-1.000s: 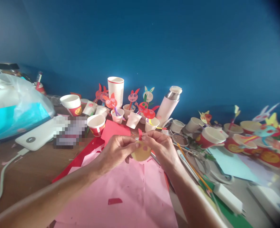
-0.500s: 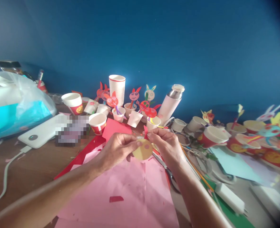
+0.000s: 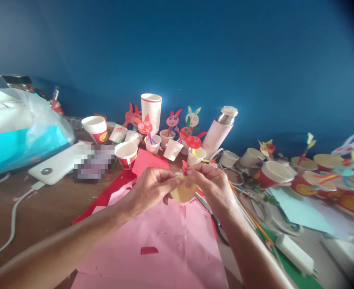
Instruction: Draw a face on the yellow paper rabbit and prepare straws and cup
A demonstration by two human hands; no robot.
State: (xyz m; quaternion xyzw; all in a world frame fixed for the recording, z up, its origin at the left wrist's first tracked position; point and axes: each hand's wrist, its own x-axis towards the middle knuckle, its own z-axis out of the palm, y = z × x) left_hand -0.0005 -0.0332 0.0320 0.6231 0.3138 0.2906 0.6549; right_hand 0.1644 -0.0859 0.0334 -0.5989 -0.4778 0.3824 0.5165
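Note:
Between my hands is a round yellow paper disc [image 3: 183, 193] with a pinkish spot on it. My left hand [image 3: 152, 186] pinches the disc's upper left edge between thumb and fingers. At its upper right, my right hand [image 3: 214, 180] grips a small red paper strip [image 3: 184, 165] against the disc's top edge; whether the strip is stuck on cannot be seen. Below both hands lies a large pink paper sheet [image 3: 152, 261] with a small red scrap [image 3: 149, 250] on it. Scissors [image 3: 208, 208] lie partly under my right wrist.
Behind my hands stand paper cups [image 3: 126, 154] with rabbit-faced paper figures [image 3: 145, 126], a stack of cups [image 3: 151, 112] and a tilted thermos [image 3: 220, 130]. A white power bank [image 3: 59, 162] with a cable is on the left. More cups [image 3: 273, 174] and a charger [image 3: 294, 253] are on the right.
The red strip and disc are still held, with my right fingers shifted slightly at the disc's top. The whole view has moved a little, so the surroundings appear further right.

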